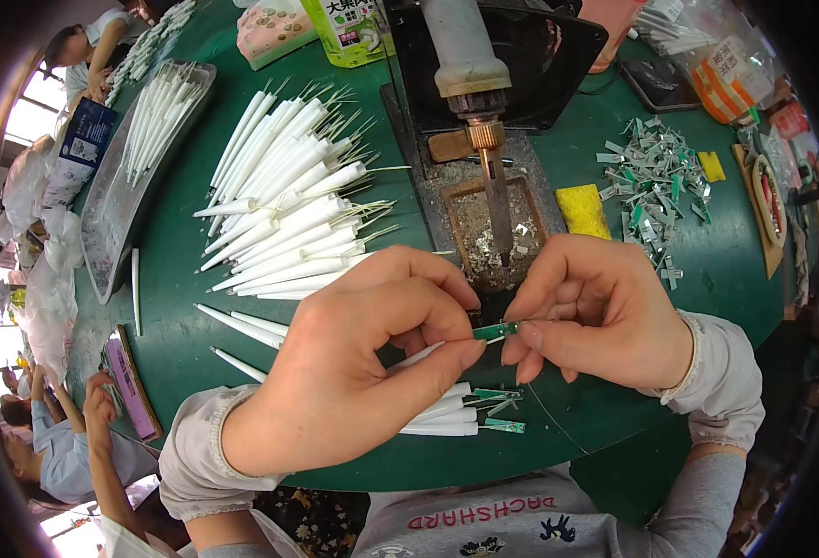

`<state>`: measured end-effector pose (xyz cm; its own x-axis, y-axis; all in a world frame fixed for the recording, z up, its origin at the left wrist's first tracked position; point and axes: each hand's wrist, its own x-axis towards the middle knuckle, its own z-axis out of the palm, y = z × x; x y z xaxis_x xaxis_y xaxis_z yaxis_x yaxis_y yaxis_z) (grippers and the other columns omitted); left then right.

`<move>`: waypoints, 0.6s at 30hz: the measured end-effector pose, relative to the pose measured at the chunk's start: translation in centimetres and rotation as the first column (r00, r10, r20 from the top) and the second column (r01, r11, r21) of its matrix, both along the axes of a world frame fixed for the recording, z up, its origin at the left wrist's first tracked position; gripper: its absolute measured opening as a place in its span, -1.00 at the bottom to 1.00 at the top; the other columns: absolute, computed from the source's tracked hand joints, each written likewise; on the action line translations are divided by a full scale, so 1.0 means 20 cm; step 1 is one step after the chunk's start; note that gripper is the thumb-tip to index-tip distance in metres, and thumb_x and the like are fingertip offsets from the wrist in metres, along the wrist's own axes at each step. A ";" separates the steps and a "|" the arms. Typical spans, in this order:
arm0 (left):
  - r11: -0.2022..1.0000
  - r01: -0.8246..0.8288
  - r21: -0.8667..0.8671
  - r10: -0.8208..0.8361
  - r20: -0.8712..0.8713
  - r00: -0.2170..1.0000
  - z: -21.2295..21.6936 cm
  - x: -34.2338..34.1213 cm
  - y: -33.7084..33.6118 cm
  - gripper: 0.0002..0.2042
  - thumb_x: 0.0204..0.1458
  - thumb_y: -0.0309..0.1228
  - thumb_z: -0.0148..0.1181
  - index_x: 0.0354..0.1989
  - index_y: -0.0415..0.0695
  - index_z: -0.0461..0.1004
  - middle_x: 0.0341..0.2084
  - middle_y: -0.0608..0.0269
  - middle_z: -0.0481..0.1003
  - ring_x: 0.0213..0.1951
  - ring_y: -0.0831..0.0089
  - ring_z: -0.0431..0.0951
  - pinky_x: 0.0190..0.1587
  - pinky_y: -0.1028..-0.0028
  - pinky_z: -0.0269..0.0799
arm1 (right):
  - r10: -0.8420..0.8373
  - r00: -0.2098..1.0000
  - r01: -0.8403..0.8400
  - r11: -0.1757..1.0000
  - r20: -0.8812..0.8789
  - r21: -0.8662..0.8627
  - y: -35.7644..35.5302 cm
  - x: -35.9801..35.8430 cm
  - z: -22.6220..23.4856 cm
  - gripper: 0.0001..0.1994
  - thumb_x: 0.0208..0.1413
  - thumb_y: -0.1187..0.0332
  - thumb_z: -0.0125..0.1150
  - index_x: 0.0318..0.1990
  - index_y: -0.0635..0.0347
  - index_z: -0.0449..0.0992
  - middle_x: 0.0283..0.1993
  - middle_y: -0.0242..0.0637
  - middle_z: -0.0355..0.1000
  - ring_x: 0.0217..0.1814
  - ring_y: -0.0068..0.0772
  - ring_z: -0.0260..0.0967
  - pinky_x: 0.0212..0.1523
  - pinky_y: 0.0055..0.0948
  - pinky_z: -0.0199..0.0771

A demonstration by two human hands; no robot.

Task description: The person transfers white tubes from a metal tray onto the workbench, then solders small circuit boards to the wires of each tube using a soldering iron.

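Circuit strip point(495, 332) pinched by right hand point(605, 312), white stick point(417, 359) grasped by left hand point(354, 349). Green tabletop point(614, 409) opens out below right hand to curved near edge. Strip bridges gap between hands, soldering iron point(496, 191) just beyond.

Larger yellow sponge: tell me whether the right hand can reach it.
Probably yes: the sponge lies just beyond the right hand with nothing visible between them, though that hand pinches a small green strip.
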<state>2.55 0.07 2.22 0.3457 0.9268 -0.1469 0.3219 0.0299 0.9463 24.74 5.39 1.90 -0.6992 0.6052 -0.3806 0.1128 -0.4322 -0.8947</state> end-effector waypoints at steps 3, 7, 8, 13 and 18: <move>0.999 -0.023 0.030 0.023 -0.001 1.000 -0.02 0.01 -0.01 -0.93 -0.08 -0.62 0.24 -0.41 -0.28 0.49 -0.17 0.10 0.40 -0.25 0.57 0.45 -0.26 0.61 0.44 | -0.008 1.000 0.008 1.000 0.000 -0.010 0.00 0.00 0.00 -0.88 0.05 0.60 0.12 -0.26 0.34 0.35 -0.35 -0.22 0.48 -0.36 -0.56 0.48 -0.41 -0.66 0.45; 0.993 -0.019 0.119 0.022 -0.017 1.000 -0.03 0.02 -0.02 -0.91 -0.11 -0.63 0.26 -0.42 -0.26 0.49 -0.18 0.09 0.41 -0.26 0.54 0.47 -0.25 0.59 0.46 | -0.003 1.000 0.003 1.000 0.003 -0.008 -0.01 0.00 0.00 -0.90 0.06 0.59 0.12 -0.27 0.32 0.35 -0.37 -0.23 0.49 -0.39 -0.56 0.48 -0.49 -0.69 0.41; 0.989 -0.023 0.147 0.027 -0.022 0.999 -0.03 0.02 -0.03 -0.91 -0.12 -0.63 0.27 -0.43 -0.26 0.49 -0.19 0.09 0.42 -0.27 0.53 0.48 -0.26 0.59 0.46 | -0.002 1.000 0.002 1.000 0.001 -0.008 -0.01 0.00 0.00 -0.90 0.06 0.59 0.12 -0.27 0.32 0.35 -0.37 -0.23 0.49 -0.39 -0.56 0.48 -0.49 -0.69 0.41; 0.969 -0.012 0.248 0.031 -0.072 0.997 -0.03 0.04 -0.03 -0.90 -0.14 -0.62 0.28 -0.44 -0.24 0.49 -0.24 0.09 0.46 -0.31 0.51 0.49 -0.28 0.59 0.45 | -0.004 1.000 0.005 1.000 0.002 -0.029 -0.01 0.00 -0.01 -0.89 0.07 0.57 0.13 -0.27 0.30 0.34 -0.38 -0.24 0.49 -0.40 -0.57 0.49 -0.53 -0.71 0.37; 0.960 -0.030 0.277 0.050 -0.063 0.997 -0.04 0.03 -0.03 -0.91 -0.14 -0.63 0.27 -0.44 -0.25 0.49 -0.26 0.09 0.48 -0.30 0.50 0.50 -0.29 0.58 0.45 | 0.003 1.000 -0.003 1.000 -0.016 -0.029 0.00 0.00 -0.01 -0.90 0.09 0.56 0.12 -0.26 0.29 0.34 -0.38 -0.25 0.50 -0.40 -0.57 0.49 -0.55 -0.71 0.36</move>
<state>3.25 -0.43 1.43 0.3057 0.9474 0.0946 0.3902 -0.2153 0.8952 24.75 5.29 1.62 -0.7071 0.5919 -0.3869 0.0998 -0.4581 -0.8833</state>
